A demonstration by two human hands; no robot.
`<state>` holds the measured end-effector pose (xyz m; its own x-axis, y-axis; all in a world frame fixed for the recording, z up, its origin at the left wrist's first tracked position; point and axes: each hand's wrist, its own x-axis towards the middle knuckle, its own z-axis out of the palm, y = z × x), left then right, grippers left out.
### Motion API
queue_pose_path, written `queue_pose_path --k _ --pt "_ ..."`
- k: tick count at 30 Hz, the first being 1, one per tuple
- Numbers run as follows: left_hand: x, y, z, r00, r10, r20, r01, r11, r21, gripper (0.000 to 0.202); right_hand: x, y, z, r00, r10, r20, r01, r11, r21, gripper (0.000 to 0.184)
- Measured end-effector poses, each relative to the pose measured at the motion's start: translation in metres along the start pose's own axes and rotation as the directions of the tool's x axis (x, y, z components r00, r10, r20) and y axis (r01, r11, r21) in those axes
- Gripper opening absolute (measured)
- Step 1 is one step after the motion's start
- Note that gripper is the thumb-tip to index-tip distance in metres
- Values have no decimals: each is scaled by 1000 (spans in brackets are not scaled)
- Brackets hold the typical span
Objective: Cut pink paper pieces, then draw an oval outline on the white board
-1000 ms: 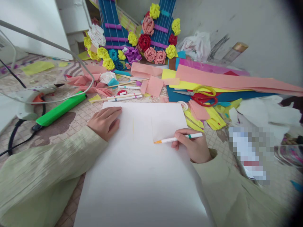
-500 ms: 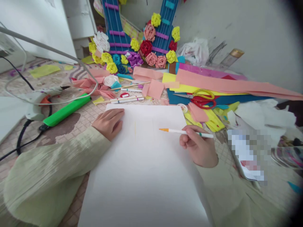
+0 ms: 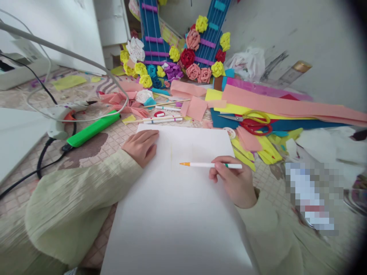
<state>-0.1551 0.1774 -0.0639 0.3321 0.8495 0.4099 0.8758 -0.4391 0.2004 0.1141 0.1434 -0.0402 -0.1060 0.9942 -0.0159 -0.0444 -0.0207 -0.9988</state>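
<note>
A large white sheet of paper [image 3: 177,214] lies before me, with faint thin lines near its upper middle, one of them yellowish. My left hand [image 3: 142,147] rests flat on the sheet's upper left edge, fingers stretched out and holding nothing. Over the right part of the paper, my right hand [image 3: 233,179] pinches a white pencil-like pen with an orange tip [image 3: 200,165]. The pen lies nearly level, its tip pointing left toward the faint lines. Whether the tip touches the paper I cannot tell.
Behind the sheet lie scissors [image 3: 256,123], coloured paper strips [image 3: 275,101] and several thin sticks. Decorated blue guitar shapes [image 3: 156,36] with paper roses stand at the back. Left are a glue gun [image 3: 59,122], a green bar [image 3: 93,130] and cables. A blurred-out object [image 3: 311,198] lies right.
My right hand has brought the pen left and slightly down across the paper. The whole view has shifted, so the surroundings appear further right. My left hand stays on the sheet.
</note>
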Motion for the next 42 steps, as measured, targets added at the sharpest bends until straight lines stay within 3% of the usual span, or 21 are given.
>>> queue_pose_path --k 7,13,42 --pt "-2 -3 4 999 19 -27 -19 1000 1 35 -4 0 7 991 69 113 -62 996 -65 9" --pt "-1 -2 2 1000 -6 1 6 1000 -17 37 -6 -3 11 988 114 101 -98 984 -151 11" --pt "0 2 -1 1000 12 -5 -12 1000 10 36 -5 -4 10 982 152 113 -129 975 -183 10"
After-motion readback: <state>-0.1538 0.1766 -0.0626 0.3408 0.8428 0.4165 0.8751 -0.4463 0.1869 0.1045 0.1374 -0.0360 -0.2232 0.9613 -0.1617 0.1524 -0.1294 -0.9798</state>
